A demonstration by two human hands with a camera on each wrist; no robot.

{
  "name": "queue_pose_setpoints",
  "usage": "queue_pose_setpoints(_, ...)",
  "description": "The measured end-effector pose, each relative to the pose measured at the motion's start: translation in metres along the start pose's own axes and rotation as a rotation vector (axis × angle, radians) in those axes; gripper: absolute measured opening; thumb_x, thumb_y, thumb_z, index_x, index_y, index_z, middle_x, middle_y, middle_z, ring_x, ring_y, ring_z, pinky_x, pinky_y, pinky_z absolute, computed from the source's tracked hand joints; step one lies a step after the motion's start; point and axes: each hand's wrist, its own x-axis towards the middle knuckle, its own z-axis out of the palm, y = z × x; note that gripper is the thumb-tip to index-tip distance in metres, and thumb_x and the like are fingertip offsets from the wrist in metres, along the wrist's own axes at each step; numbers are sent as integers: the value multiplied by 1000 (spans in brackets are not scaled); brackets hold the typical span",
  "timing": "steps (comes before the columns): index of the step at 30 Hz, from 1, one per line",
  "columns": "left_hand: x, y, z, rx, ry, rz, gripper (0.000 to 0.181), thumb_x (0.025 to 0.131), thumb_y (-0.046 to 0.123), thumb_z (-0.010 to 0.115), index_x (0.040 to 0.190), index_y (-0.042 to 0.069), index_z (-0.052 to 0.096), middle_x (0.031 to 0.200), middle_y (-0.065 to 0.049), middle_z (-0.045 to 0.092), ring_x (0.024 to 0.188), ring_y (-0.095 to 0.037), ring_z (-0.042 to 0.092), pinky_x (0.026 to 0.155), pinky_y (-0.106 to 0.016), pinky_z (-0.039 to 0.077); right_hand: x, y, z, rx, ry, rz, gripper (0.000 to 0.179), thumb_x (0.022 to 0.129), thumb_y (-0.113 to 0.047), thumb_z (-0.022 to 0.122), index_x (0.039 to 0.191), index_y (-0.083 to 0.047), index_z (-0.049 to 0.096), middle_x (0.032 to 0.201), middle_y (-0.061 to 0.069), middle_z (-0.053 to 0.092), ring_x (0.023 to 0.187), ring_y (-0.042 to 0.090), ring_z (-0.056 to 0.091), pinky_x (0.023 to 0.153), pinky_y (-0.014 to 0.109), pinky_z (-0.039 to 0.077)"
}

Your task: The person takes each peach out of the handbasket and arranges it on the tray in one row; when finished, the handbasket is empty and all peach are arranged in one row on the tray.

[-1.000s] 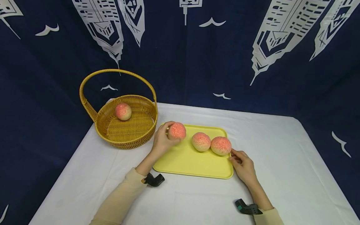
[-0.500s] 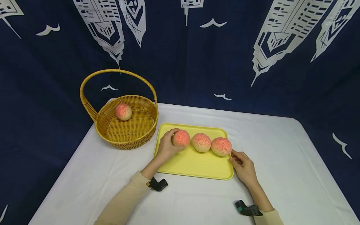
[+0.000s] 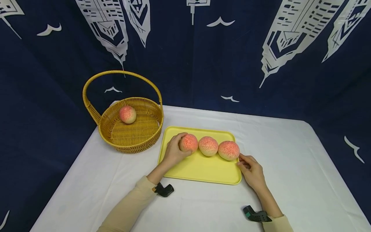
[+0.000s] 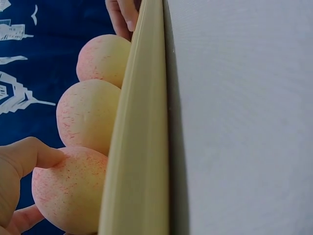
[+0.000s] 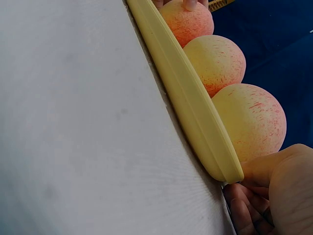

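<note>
Three pink-and-cream peaches sit in a row on a yellow tray [image 3: 203, 172]. My left hand [image 3: 174, 153] grips the left peach [image 3: 189, 143], its thumb pressing on the fruit in the left wrist view. The middle peach [image 3: 208, 146] stands close beside it, and the right peach [image 3: 229, 150] lies by the tray's right rim. At that rim my right hand [image 3: 252, 172] pinches the tray edge. Its thumb [image 5: 264, 169] lies against the rim in the right wrist view, with the other fingers curled just outside. How far they reach beneath the tray is hidden.
A woven basket [image 3: 131, 149] with a tall arched handle stands behind and left of the tray. One more peach [image 3: 128, 114] lies in it. White cloth [image 3: 290, 161] covers the table, and a dark blue printed curtain [image 3: 191, 64] hangs behind.
My left hand has moved right and slightly down with its peach, from the tray's upper left corner to beside the middle peach. My right hand has stayed at the tray's edge.
</note>
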Motion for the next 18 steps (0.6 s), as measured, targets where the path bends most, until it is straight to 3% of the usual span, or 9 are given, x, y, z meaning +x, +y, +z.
queue_pose_setpoints(7,1,0,-1,-2,-23,-16,73,72,14,84,137,11,52,133,-15,54,121,-35,51,98,-55,44,1,0,0,7,-1,-6,36,91,-2,65,125,9,61,102,17,66,81,-11,49,69,3,41)
queue_pose_setpoints(11,-1,5,-9,9,-36,-37,80,72,20,85,142,12,47,138,-15,49,123,-34,49,98,-54,45,2,0,0,6,-2,-8,36,91,-2,65,125,9,61,102,17,66,81,-10,49,69,3,42)
queue_pose_setpoints(14,-2,13,-23,3,-9,-15,81,73,21,84,143,11,45,141,-16,45,126,-35,47,99,-52,45,2,-1,0,4,-1,-7,36,90,-2,65,125,9,61,101,17,66,81,-10,49,69,3,42)
queue_pose_setpoints(18,-1,24,-54,-17,87,55,76,76,19,81,142,9,46,137,-17,46,123,-36,46,98,-49,46,0,0,-1,6,2,-5,36,90,-2,65,125,8,61,101,17,66,80,-10,49,69,3,41)
